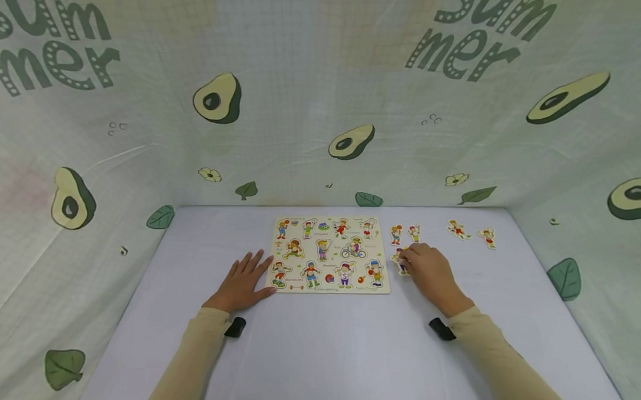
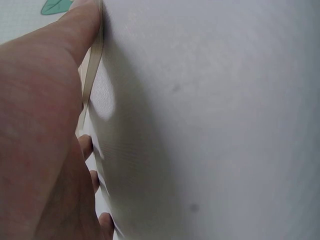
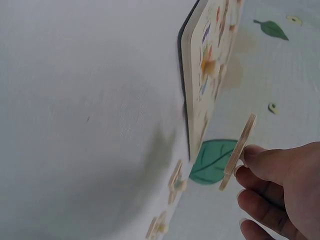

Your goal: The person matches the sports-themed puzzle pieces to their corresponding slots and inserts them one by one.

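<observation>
A wooden puzzle board point(image 1: 329, 254) with cartoon sports figures lies flat in the middle of the white table point(image 1: 315, 353). My left hand point(image 1: 248, 275) rests flat on the table, fingers straight, against the board's left edge point(image 2: 92, 65). Just right of the board, my right hand point(image 1: 411, 261) pinches a small figure piece point(image 1: 399, 259). In the right wrist view this piece point(image 3: 239, 150) is lifted on edge between thumb and fingers point(image 3: 260, 156), close to the board's side point(image 3: 207, 70).
Several loose figure pieces lie on the table right of the board: two close by point(image 1: 396, 233) point(image 1: 414, 231) and two farther right point(image 1: 457, 229) point(image 1: 487, 236). An avocado-print cloth backdrop point(image 1: 324, 106) walls the table at the back and both sides.
</observation>
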Available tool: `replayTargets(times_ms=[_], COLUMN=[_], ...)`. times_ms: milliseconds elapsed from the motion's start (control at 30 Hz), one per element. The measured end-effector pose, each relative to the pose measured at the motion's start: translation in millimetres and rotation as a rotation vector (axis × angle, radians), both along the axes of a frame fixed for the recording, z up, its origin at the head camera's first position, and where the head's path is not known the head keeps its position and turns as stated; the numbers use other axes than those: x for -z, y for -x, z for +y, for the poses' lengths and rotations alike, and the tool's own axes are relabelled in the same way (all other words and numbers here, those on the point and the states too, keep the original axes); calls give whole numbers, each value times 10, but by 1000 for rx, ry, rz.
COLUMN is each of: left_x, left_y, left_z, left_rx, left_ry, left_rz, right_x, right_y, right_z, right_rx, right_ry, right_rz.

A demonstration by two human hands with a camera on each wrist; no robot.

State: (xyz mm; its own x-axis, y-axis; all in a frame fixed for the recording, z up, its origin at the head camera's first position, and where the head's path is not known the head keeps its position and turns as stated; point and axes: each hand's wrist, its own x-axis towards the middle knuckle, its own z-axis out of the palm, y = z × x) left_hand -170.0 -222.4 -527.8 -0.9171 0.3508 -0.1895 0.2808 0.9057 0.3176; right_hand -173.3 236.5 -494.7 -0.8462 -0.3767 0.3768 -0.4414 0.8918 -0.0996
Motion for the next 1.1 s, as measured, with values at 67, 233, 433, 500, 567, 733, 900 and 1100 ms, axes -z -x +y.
replayTargets(times_ms=[67,233,433,500,567,733,900,1100], left_x=[-6,27,90,93,89,98,122,100], left_y=[-1,8,19,22,25,29,25,34], left_z=[1,-14,-27,-25,-19,-11,-26,-27], left_rx=[0,8,11,6,2,0,7,8], left_ry=[-4,-10,2,0,0,0,7,2], left_rz=[-4,11,39,34,27,9,40,32], right_x=[13,30,65,82,102,137,153,176], right_y=[-5,-21,-44,-51,-58,-63,-37,-27], right_z=[-101,-329,-552,-614,-669,-787,-894,-1000], right_rx=[-18,-67,-121,-132,-142,-169,-194,-209], right_ry=[0,-4,-2,2,6,-6,-23,-46], right_rz=[-1,4,17,22,23,33,45,60])
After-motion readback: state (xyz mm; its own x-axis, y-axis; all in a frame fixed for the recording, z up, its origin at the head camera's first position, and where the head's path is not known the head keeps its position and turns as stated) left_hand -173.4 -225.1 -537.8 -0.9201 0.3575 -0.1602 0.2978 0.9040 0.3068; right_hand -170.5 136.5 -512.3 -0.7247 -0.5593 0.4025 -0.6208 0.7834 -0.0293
